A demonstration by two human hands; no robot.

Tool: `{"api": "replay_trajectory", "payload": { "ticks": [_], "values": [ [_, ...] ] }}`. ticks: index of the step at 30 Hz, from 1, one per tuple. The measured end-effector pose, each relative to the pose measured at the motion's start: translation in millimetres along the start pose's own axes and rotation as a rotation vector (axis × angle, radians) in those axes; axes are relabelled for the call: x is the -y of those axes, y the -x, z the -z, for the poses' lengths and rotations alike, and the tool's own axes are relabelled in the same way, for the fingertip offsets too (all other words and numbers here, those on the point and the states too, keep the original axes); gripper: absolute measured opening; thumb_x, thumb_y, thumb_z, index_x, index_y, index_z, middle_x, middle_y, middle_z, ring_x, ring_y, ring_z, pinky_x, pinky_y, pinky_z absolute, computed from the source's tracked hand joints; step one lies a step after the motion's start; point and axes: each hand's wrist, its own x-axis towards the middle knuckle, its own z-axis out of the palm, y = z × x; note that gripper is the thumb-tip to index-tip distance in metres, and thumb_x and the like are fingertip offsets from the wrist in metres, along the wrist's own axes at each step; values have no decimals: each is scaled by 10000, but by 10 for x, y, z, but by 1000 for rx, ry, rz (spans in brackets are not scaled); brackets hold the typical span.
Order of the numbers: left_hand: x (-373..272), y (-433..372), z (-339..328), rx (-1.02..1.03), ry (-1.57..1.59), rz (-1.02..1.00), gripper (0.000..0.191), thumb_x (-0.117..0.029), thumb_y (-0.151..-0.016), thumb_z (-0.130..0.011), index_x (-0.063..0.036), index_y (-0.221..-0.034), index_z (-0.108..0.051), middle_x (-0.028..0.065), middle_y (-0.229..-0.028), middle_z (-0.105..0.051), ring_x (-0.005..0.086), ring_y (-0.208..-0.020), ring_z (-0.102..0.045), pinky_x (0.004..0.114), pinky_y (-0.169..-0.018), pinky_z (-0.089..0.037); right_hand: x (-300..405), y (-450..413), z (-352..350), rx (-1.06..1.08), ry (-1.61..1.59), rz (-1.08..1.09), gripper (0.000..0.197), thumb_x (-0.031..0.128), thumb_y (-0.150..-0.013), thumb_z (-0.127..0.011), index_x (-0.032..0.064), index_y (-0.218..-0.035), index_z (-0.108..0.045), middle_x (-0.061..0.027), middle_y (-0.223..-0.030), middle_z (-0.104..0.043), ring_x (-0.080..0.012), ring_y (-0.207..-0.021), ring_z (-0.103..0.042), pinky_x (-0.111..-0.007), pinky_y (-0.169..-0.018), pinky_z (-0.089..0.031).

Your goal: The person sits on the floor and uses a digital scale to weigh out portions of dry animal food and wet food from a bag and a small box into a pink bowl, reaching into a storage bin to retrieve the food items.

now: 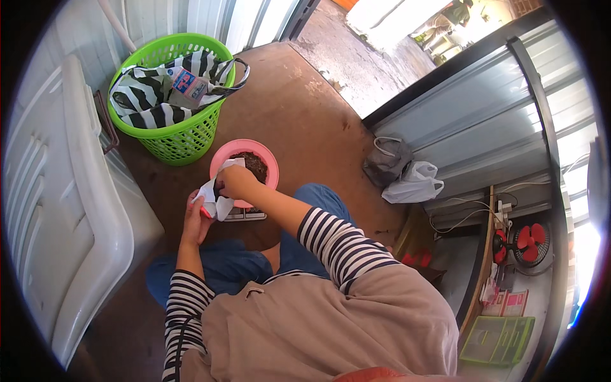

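Note:
My left hand (194, 222) grips the lower side of a white bag (210, 196) with some red on it. The fingers of my right hand (234, 182) reach into the bag's opening; whether they hold anything inside is hidden. Just behind the hands, a pink bowl (272, 160) holds dark brown, crumbly material (255, 164). Part of the bag overlaps the bowl's near left rim. Under the bowl's near edge shows a kitchen scale (246, 215) with buttons.
A green laundry basket (184, 143) with a striped bag stands back left, a white plastic chair (102, 215) at the left. Grey (387, 160) and white (415, 184) bags lie by the metal wall at right, near a shelf with a fan (530, 243). A person (446, 21) is outside.

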Motion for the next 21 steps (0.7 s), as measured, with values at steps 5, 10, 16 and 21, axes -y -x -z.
{"api": "replay_trajectory", "payload": {
  "ticks": [5,10,16,21],
  "values": [
    [39,-30,-14,-4,-6,13,397,-265,-964,-551,-163,-1316,-400,68,-1268,-544,229,-1146,-554,438,-892,-505,-205,56,-16,-215,-229,89,129,156,-611,-742,104,-726,-721,-74,-731,-664,-272,-731,-653,-402,-682,-521],
    [-4,0,18,-9,-1,-7,398,-267,-962,-556,-163,-1315,-403,69,-1270,-543,230,-1147,-554,438,-894,-504,-164,98,264,-172,-363,58,170,170,-630,-758,106,-787,-747,-80,-793,-697,-253,-751,-667,-381,-692,-520],
    [70,-76,43,-21,-8,-3,418,-264,-977,-524,-153,-1356,-390,75,-1314,-522,244,-1195,-531,456,-947,-476,-464,178,474,-188,-493,-115,217,189,-695,-775,76,-880,-764,-76,-788,-719,-150,-709,-668,-299,-688,-523],
    [33,-123,164,19,27,-92,461,-257,-980,-517,-147,-1405,-375,89,-1357,-502,255,-1251,-506,456,-984,-467,-599,236,763,-241,-653,-271,241,181,-710,-799,43,-903,-755,-68,-763,-714,-153,-678,-662,-309,-663,-541]
  ]
}}
